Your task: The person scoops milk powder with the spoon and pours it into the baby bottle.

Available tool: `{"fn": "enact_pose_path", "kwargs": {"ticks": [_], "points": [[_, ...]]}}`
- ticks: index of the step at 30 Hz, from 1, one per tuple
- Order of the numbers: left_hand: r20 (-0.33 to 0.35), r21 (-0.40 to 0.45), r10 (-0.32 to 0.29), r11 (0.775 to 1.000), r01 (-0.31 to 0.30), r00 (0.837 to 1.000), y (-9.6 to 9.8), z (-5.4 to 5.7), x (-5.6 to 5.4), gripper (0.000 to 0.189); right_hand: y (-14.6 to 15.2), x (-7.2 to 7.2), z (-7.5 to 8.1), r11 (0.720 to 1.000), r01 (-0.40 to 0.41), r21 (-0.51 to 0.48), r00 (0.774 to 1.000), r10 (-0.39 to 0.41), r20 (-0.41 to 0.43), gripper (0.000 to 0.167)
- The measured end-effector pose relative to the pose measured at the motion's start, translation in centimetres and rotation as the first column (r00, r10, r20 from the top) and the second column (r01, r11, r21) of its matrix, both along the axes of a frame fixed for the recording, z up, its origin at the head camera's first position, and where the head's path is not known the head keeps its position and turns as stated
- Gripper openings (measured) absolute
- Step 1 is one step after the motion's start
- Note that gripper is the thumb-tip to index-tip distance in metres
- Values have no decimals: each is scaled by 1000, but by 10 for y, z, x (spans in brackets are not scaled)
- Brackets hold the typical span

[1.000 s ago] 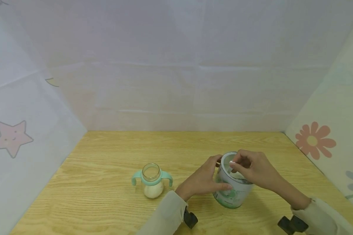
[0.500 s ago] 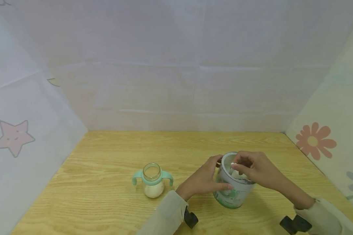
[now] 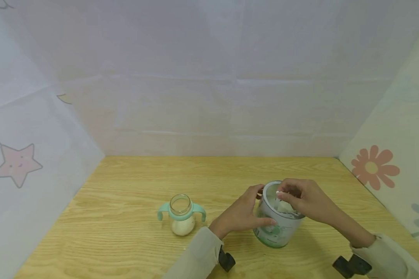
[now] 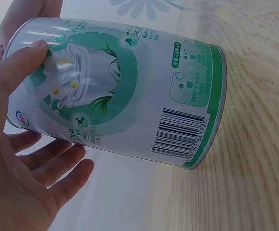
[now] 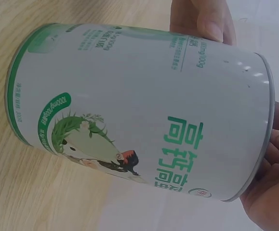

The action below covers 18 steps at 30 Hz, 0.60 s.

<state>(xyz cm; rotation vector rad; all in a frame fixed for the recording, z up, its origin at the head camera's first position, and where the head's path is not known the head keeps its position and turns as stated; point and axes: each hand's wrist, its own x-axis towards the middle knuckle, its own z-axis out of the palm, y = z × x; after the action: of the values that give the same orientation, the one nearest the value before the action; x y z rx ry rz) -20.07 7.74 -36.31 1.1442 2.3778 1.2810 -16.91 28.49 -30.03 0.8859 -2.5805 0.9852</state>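
A white and green milk powder can [image 3: 283, 232] with its lid off stands on the right half of the table. My left hand [image 3: 239, 213] grips its left side; in the left wrist view the thumb [image 4: 26, 60] lies on the printed wall and the fingers [image 4: 57, 163] reach behind. Over the open top, my right hand [image 3: 305, 199] pinches the white handle of a scoop [image 3: 278, 192] between thumb and index finger. Pale powder [image 3: 285, 207] shows inside below the rim. In the right wrist view the right hand [image 5: 274, 187] is partly hidden behind the can's rim.
Left of the left hand stands an uncapped baby bottle [image 3: 182, 226] with mint-green handles and pale contents at the bottom. The wooden table [image 3: 125, 186] is enclosed by patterned cloth [image 3: 209, 116] at the back and both sides.
My right hand has shifted slightly right with the scoop, and more pale powder shows at the can's mouth. The left hand keeps its grip; the bottle stays put.
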Motion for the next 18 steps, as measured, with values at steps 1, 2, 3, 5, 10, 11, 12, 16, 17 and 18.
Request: {"fn": "enact_pose_path", "kwargs": {"ticks": [1, 2, 3, 5, 10, 11, 12, 16, 17, 18], "points": [[-4, 1, -1, 1000, 1, 1000, 0, 0, 0, 83, 0, 0, 0, 1000, 5, -3, 1000, -5, -4, 13], [-9, 2, 0, 1000, 0, 1000, 0, 0, 0, 83, 1, 1, 0, 1000, 12, -8, 1000, -12, -5, 13], [-12, 3, 0, 1000, 0, 1000, 0, 0, 0, 83, 1, 1, 0, 1000, 21, -11, 1000, -21, -7, 12], [-17, 4, 1, 1000, -1, 1000, 0, -1, 0, 83, 2, 1, 0, 999, 45, -14, 999, -45, -9, 11], [-6, 12, 1, 1000, -1, 1000, 0, -1, 0, 83, 4, 2, 4, 996, 85, -21, 996, -85, -30, 10], [-2, 16, 0, 1000, 0, 1000, 0, -1, 0, 83, 4, 2, 4, 996, 87, -22, 995, -88, -38, 10], [0, 19, 0, 1000, 0, 1000, 0, -1, 0, 83, 4, 2, 5, 996, 87, -26, 995, -88, -45, 10], [5, 28, -3, 1000, 3, 1000, 0, -1, 0, 83, 5, 1, 8, 995, 91, -33, 993, -93, -78, 12], [7, 28, -2, 1000, 2, 1000, 0, -1, 0, 83, 5, 0, 8, 995, 94, -34, 992, -97, -86, 12], [7, 27, -1, 1000, 1, 1000, 0, -1, 0, 83, 6, 0, 9, 995, 94, -38, 991, -97, -95, 12]]}}
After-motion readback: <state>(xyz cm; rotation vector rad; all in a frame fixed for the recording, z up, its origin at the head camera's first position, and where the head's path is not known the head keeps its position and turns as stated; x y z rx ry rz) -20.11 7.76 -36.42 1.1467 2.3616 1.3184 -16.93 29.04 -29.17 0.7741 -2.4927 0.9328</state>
